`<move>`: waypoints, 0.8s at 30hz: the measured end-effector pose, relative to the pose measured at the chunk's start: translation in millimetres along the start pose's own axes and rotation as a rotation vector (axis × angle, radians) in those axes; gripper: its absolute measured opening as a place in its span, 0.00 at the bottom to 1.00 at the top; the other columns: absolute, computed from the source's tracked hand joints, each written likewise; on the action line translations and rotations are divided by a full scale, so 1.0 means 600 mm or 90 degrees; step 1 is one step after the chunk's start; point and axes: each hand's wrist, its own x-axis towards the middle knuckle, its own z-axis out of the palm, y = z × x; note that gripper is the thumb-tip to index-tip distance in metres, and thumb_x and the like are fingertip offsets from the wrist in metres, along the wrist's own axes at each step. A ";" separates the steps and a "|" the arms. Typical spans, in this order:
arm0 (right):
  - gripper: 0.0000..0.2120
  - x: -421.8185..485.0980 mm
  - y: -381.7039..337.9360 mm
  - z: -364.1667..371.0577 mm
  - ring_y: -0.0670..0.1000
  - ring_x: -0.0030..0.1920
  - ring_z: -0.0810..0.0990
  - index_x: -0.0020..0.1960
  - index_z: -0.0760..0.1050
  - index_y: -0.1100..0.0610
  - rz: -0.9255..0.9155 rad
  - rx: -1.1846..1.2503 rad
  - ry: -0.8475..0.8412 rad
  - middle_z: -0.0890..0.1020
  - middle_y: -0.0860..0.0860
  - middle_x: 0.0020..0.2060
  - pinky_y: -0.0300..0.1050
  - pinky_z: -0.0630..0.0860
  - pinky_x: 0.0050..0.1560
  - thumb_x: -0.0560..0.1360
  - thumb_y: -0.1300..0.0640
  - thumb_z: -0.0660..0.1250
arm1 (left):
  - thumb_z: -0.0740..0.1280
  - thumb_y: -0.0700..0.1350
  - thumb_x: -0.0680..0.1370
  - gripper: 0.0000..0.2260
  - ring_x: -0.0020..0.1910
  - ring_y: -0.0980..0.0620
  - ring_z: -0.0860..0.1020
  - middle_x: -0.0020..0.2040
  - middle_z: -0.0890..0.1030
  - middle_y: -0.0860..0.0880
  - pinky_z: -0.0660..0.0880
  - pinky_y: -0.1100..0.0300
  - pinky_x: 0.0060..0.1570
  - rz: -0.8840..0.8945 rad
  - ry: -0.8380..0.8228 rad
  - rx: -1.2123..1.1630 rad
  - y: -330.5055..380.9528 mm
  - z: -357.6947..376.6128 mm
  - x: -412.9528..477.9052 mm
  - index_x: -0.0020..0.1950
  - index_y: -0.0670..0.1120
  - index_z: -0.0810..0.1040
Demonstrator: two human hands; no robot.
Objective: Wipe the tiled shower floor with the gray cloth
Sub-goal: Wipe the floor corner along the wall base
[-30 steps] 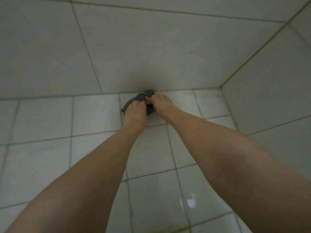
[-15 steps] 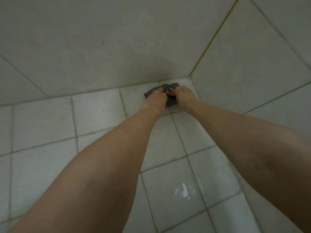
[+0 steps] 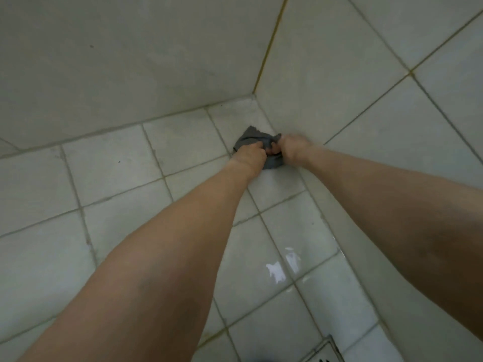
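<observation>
**A:** Where is the gray cloth [image 3: 251,137] lying?

**B:** It is sitting bunched on the tiled shower floor [image 3: 117,178], just out from the wall corner [image 3: 254,94], hugging the foot of the right-hand wall.

**A:** And the grips?

**B:** The left grip [image 3: 249,155] and right grip [image 3: 294,147] are both clutching it side by side. The wad is stretching across between them, and the right grip is working nearer the wall.

**A:** Anything differing?

**B:** Half a second ago it was pressing against the back wall. Now it is coming away from the corner.
</observation>
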 end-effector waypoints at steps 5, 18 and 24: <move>0.22 -0.068 0.031 0.055 0.61 0.68 0.71 0.72 0.64 0.63 0.008 0.007 -0.003 0.70 0.63 0.68 0.49 0.66 0.66 0.81 0.56 0.57 | 0.56 0.39 0.81 0.17 0.67 0.43 0.69 0.71 0.65 0.41 0.65 0.55 0.66 0.043 -0.001 0.006 0.053 0.037 -0.041 0.69 0.39 0.69; 0.14 -0.158 0.030 0.084 0.58 0.58 0.80 0.59 0.77 0.64 0.053 -0.106 -0.107 0.80 0.61 0.58 0.45 0.75 0.50 0.77 0.58 0.62 | 0.55 0.39 0.82 0.14 0.63 0.41 0.73 0.64 0.74 0.38 0.70 0.52 0.60 0.172 0.021 0.042 0.072 0.044 -0.126 0.66 0.38 0.72; 0.14 -0.097 -0.001 -0.064 0.58 0.54 0.81 0.58 0.81 0.59 0.018 -0.074 0.110 0.83 0.60 0.53 0.45 0.74 0.46 0.74 0.59 0.66 | 0.62 0.45 0.79 0.14 0.59 0.39 0.77 0.59 0.78 0.39 0.73 0.51 0.54 0.118 0.182 0.175 -0.023 -0.081 -0.070 0.62 0.40 0.76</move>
